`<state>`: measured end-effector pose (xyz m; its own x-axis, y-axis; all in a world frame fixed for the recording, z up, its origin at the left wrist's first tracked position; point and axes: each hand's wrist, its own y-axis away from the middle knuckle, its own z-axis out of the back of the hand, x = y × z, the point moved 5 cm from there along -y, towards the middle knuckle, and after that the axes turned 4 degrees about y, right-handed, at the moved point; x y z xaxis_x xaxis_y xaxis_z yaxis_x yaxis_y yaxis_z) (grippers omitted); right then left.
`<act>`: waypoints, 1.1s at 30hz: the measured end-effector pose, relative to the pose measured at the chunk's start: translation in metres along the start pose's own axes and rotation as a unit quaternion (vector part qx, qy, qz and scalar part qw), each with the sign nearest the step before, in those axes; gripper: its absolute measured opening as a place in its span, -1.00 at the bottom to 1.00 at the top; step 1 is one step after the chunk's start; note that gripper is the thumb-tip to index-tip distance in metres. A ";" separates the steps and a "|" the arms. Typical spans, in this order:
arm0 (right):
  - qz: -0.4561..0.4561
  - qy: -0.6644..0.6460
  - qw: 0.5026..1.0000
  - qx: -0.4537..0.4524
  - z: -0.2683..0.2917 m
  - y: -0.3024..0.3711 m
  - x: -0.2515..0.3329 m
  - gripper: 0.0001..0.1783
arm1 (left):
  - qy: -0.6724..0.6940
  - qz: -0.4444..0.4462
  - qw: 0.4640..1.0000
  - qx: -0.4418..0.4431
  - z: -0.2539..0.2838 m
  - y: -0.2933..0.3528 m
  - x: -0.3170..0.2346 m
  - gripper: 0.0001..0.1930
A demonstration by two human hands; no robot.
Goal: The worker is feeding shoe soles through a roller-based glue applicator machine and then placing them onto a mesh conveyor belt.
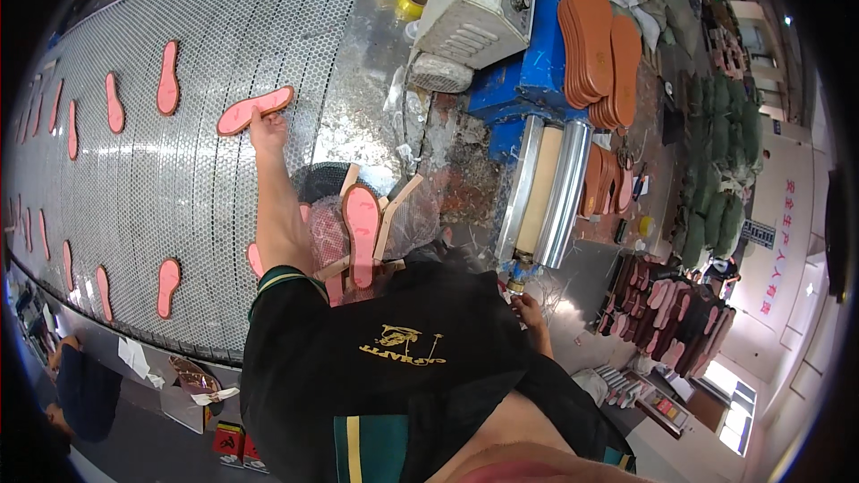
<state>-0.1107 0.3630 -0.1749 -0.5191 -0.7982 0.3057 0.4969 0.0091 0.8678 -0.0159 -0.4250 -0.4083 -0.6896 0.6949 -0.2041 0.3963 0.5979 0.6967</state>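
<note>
My left hand (269, 131) reaches out over the metal mesh belt (224, 188), its thumb on top of a pink-faced shoe sole (240, 114) with a brown edge. That sole lies crosswise, at or just above the mesh. Close to the end of a roller machine (546, 192), beside its brass-coloured fitting, is my right hand (533, 313). Its fingers look bent, but they are small and partly hidden, so whether they hold anything does not show. Another pink sole (361, 224) rests on a wooden-slat stand in front of my body.
Several pink soles (168, 78) lie spaced along the belt. Stacks of brown soles (586, 45) stand by a blue machine body (541, 63) and a grey control box (474, 4). Racks of soles (662, 304) are on the right. Another person (85, 389) is at lower left.
</note>
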 end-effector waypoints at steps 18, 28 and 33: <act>0.039 0.036 0.998 -0.031 -0.004 0.001 -0.002 -0.71 | -0.190 -0.220 0.956 -0.043 -0.067 -0.057 -0.073 -0.36; 0.069 -0.052 0.994 -0.061 0.001 0.008 -0.027 -0.86 | -0.854 -0.349 0.344 -0.175 -0.038 -0.051 -0.210 -0.03; 0.063 0.005 0.929 -0.364 0.101 0.070 0.015 -0.85 | -0.831 -0.372 0.412 -0.051 -0.053 -0.029 -0.144 -0.24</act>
<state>-0.1534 0.4125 -0.0700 -0.4195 -0.8244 0.3800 0.8941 -0.3030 0.3297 0.0403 -0.5635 -0.3628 0.8016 -0.3004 -0.5169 0.3650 0.9307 0.0251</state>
